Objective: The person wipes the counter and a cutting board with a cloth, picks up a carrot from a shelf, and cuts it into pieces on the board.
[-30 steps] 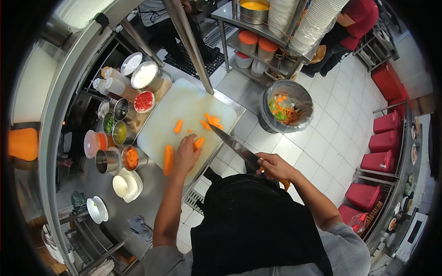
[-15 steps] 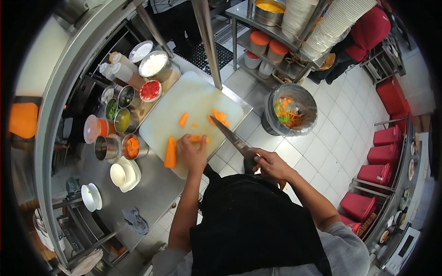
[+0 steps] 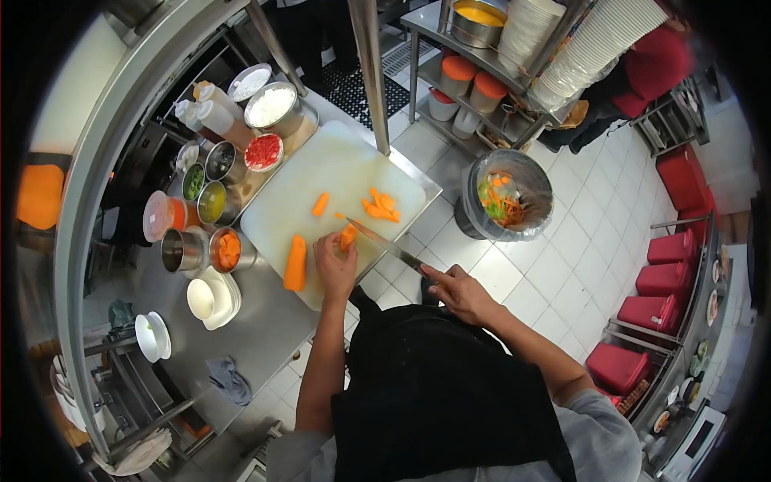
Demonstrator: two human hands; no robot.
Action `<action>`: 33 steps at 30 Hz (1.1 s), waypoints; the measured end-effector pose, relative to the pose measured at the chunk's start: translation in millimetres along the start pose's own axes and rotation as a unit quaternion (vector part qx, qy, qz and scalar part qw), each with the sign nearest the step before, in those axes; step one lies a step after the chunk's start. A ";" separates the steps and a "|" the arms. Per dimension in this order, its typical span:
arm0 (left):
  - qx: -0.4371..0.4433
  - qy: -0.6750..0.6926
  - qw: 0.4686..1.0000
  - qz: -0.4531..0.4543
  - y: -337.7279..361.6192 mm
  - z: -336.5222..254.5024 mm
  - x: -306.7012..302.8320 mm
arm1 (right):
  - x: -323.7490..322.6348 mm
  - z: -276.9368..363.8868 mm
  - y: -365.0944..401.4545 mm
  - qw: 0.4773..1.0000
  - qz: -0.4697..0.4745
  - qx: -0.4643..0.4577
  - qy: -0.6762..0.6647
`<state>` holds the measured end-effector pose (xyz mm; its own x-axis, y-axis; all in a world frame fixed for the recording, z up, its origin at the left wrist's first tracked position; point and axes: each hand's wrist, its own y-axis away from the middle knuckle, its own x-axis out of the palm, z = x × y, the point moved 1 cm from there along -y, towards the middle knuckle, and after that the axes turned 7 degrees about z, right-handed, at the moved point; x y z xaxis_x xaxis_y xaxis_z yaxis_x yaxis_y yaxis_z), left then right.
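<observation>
My left hand (image 3: pixel 334 263) is closed on a short piece of carrot (image 3: pixel 348 237) at the front part of the white cutting board (image 3: pixel 283 189). In my right hand (image 3: pixel 466 294) is a kitchen knife (image 3: pixel 389 248), its tip right at that piece. Just left of my left hand lies a thick carrot chunk (image 3: pixel 295 263). A smaller carrot piece (image 3: pixel 320 204) rests farther back on the board. Several cut carrot sticks (image 3: pixel 381 206) are heaped toward the board's right side.
Left of the board stand metal containers, one with carrot slices (image 3: pixel 229 250), and a bowl of chopped red food (image 3: pixel 263 152). White bowls (image 3: pixel 213 299) sit on the steel counter (image 3: pixel 181 369). A lined bin (image 3: pixel 504 195) with scraps stands right. A person in red (image 3: pixel 654 68) is behind the shelf.
The knife has moved from the cut sticks left to the carrot piece in my left hand. That piece now stands more upright. The person in red has shifted slightly.
</observation>
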<state>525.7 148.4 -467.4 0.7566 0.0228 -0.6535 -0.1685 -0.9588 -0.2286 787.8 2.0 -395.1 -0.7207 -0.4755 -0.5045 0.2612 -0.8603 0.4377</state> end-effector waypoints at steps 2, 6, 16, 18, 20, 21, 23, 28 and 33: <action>-0.023 0.011 1.000 -0.005 2.4 3.9 3.0 | 4.8 2.5 -1.2 1.000 -0.013 -0.006 0.012; -0.037 0.010 0.999 -0.021 3.1 4.6 7.4 | 4.4 20.2 0.8 0.997 -0.011 -0.008 0.073; -0.016 0.012 0.998 -0.057 1.9 3.0 11.7 | 4.3 28.0 6.9 0.995 -0.015 -0.009 0.098; -0.017 0.014 0.998 -0.056 2.1 3.8 11.5 | 3.9 31.7 8.6 0.994 -0.018 -0.006 0.103; -0.017 0.015 0.998 -0.055 2.0 4.5 11.3 | 5.0 32.1 8.9 0.994 -0.021 -0.004 0.108; -0.020 0.015 0.998 -0.054 2.0 4.8 11.4 | 6.3 30.9 8.6 0.994 -0.024 -0.007 0.110; -0.025 0.015 0.998 -0.053 2.5 5.2 11.8 | 7.7 29.9 9.2 0.993 -0.026 -0.009 0.112; -0.031 0.021 0.998 -0.053 3.6 6.5 12.6 | 11.2 29.0 8.6 0.992 -0.035 -0.008 0.121; -0.040 0.032 0.997 -0.053 3.9 5.1 12.8 | 13.6 29.5 8.8 0.991 -0.044 -0.008 0.127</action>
<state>531.5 146.3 -480.3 0.8069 0.1087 -0.5805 -0.0375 -0.9715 -0.2340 761.4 -6.5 -376.2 -0.5568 -0.4268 -0.7126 0.2153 -0.9027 0.3725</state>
